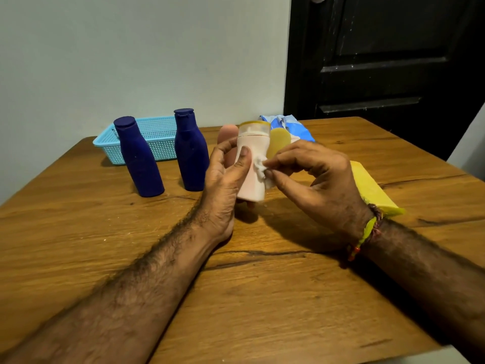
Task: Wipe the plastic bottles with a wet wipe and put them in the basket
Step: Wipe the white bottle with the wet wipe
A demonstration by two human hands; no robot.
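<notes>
Nearby, two blue bottles – basket behind, yellow bottle flat

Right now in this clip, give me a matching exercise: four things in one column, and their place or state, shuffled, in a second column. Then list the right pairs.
Things
1. pale pink bottle
2. wet wipe
3. blue basket
4. yellow bottle

Place or state
A. lying on its side on the table, behind the right hand
B. at the far left of the table, by the wall
C. held upright in the left hand
D. pinched in the right hand's fingers against the bottle

Pairs: 1-C, 2-D, 3-B, 4-A
</notes>
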